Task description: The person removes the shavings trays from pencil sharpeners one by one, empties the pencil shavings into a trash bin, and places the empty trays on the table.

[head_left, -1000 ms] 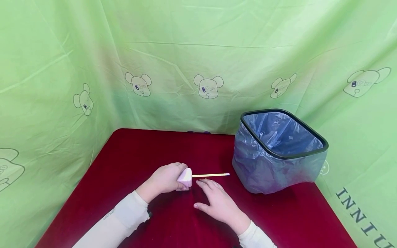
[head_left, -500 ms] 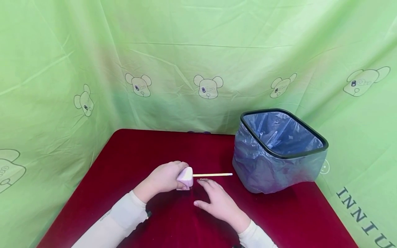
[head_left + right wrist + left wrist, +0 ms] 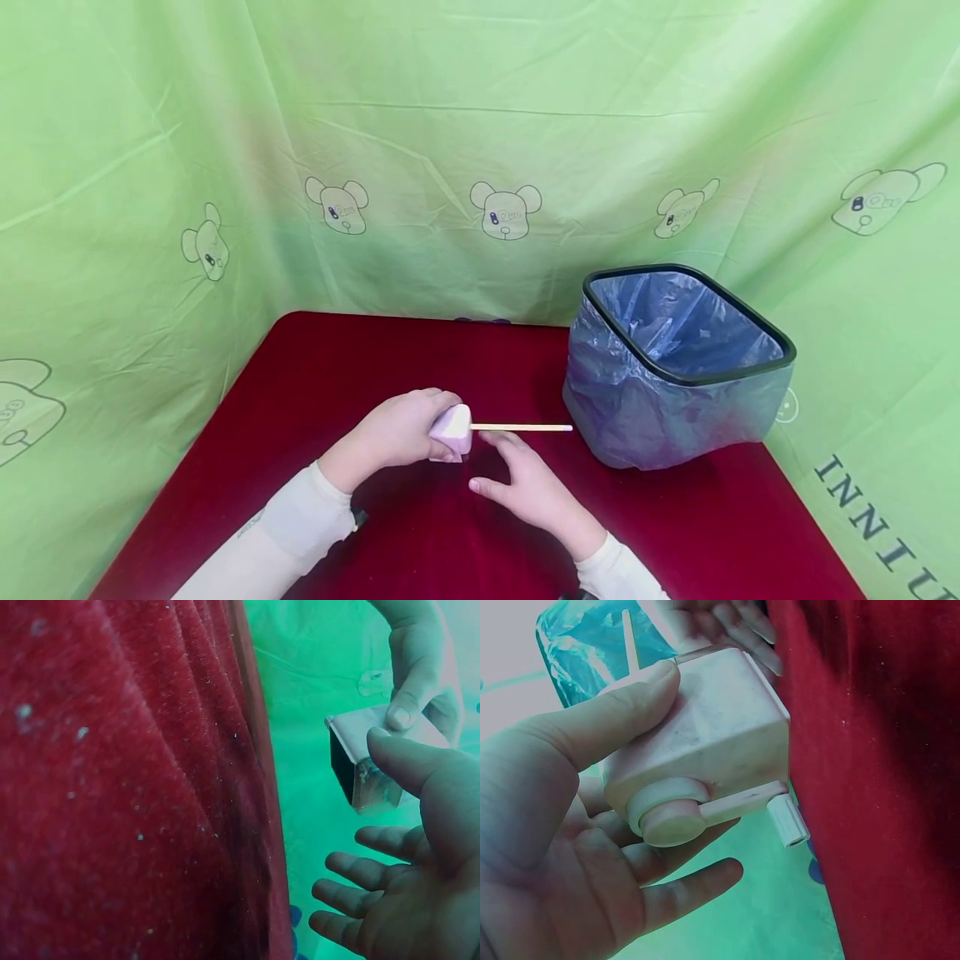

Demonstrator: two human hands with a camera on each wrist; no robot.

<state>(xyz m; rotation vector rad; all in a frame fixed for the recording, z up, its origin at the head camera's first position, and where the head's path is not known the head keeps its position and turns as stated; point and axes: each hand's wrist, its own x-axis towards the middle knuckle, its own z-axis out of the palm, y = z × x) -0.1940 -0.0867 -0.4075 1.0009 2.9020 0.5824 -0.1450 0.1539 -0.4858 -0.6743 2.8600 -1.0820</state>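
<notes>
Head view, and the count is two hands, one crank sharpener [image 3: 452, 423], one pencil [image 3: 521, 427], one bin [image 3: 742, 373]. Left hand [image 3: 397, 429] has the sharpener gripped, thumb on one face, over the red cloth [image 3: 390, 358]; right hand [image 3: 536, 492] is spread wide, holding nothing, just beside the pencil.

And look at the change from a second ago! More of the pencil juts out, and its end has slid rightward, now meeting the bin's outline; touching or not, I can't tell. The sharpener has drifted slightly right too.

Around them, a blue bag [image 3: 652, 425] lines the bin at right, green backdrop [image 3: 420, 133] behind. What's in the way? Left fingers cover part of the sharpener, while from the left wrist its body, crank [image 3: 742, 804] foremost, hides the pencil's base.
</notes>
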